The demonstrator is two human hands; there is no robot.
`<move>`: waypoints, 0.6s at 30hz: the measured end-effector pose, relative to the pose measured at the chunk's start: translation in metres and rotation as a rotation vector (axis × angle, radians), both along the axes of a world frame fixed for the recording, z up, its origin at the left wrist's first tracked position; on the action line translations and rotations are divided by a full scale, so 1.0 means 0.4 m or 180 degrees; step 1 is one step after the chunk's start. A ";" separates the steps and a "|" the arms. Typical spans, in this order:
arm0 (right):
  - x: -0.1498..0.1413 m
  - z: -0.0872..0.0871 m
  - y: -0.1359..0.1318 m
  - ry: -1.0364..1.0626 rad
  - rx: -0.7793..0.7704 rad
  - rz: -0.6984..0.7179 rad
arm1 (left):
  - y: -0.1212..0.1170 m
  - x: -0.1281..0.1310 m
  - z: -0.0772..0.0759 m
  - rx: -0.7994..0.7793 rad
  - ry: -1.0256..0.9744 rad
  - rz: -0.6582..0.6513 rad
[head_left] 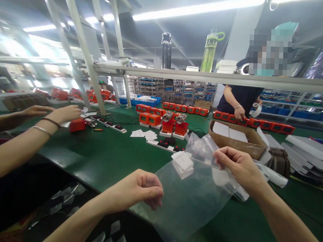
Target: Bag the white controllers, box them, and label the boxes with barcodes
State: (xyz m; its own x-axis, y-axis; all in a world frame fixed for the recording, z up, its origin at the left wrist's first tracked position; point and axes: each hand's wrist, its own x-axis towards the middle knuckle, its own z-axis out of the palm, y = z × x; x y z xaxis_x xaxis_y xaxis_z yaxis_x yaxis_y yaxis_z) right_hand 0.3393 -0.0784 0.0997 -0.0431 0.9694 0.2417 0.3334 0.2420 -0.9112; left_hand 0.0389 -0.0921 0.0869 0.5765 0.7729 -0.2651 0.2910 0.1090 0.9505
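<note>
A clear plastic bag [201,193] hangs spread in front of me, over the green table's front edge. The thumb and fingers of my right hand [238,166] pinch its upper right part. My left hand [145,189] is curled closed at the bag's left edge, thumb against the fingers, with the film between them. Behind the bag lies a small stack of white printed papers [183,163], partly seen through the film. More clear film [238,189] lies under my right hand.
Orange-red boxy units [153,119] stand in rows on the green table [110,151], near a power strip [163,145]. A cardboard box [237,137] is at right. Another person's hands [63,114] work at left on an orange unit; a co-worker [237,102] holds a tape roll across the table. A shelf [179,75] carries bottles.
</note>
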 end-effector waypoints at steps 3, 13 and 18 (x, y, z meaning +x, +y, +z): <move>-0.004 0.004 0.002 -0.0134 -0.0035 0.0321 | -0.005 0.025 0.015 0.0218 -0.0054 -0.0168; -0.014 -0.031 -0.003 0.0510 0.0371 -0.0167 | 0.040 0.079 0.035 0.0687 -0.0937 0.0333; -0.030 -0.058 -0.032 -0.0430 0.0685 0.0562 | 0.064 0.094 0.071 0.0835 -0.1025 0.0499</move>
State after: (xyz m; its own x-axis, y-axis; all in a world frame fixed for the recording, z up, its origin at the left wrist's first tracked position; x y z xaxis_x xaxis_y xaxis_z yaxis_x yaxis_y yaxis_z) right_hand 0.3274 -0.0912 0.0766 -0.2519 0.8712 0.4213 0.3836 0.4896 -0.7831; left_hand 0.0765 -0.0664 0.1152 0.4679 0.8748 0.1257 -0.0253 -0.1289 0.9913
